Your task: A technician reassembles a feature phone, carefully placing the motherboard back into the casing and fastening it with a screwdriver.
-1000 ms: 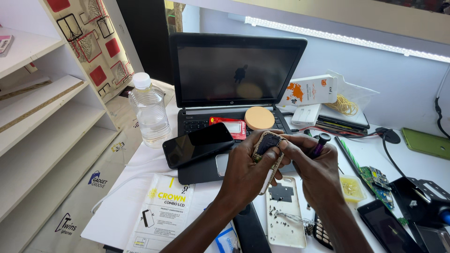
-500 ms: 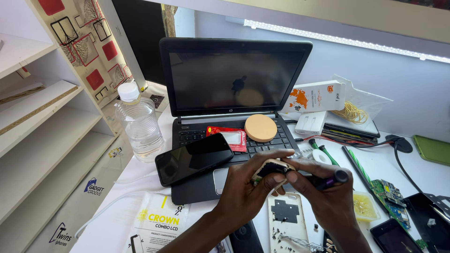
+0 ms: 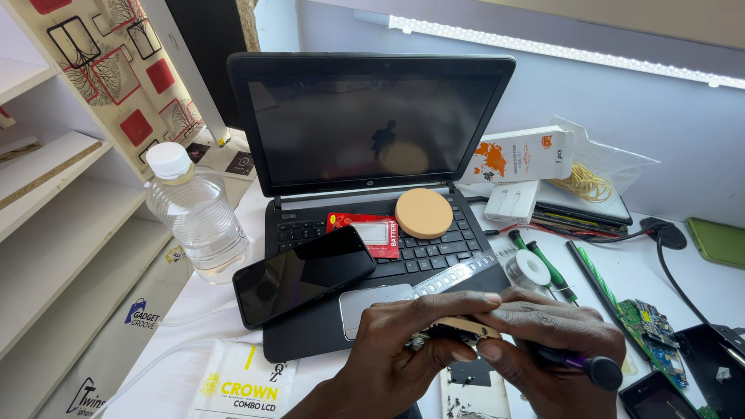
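Note:
My left hand (image 3: pixel 403 349) and my right hand (image 3: pixel 555 345) meet low in the view, in front of an open black laptop (image 3: pixel 372 155). Between their fingertips they pinch a small tan and black part (image 3: pixel 463 330). The right hand also grips a dark tool with a purple band and a round black end (image 3: pixel 594 368). Under the hands lies an opened white phone body (image 3: pixel 469 388), mostly hidden.
A black phone (image 3: pixel 303 273), a red battery pack (image 3: pixel 372 231) and a round tan disc (image 3: pixel 423 212) rest on the laptop. A clear water bottle (image 3: pixel 194 217) stands at left near shelves. Screwdrivers (image 3: pixel 555 271), a green circuit board (image 3: pixel 648 326), boxes and cables crowd the right.
The view has tipped up and closer to the laptop. Both hands have sunk toward the bottom edge, still pinching the small part together.

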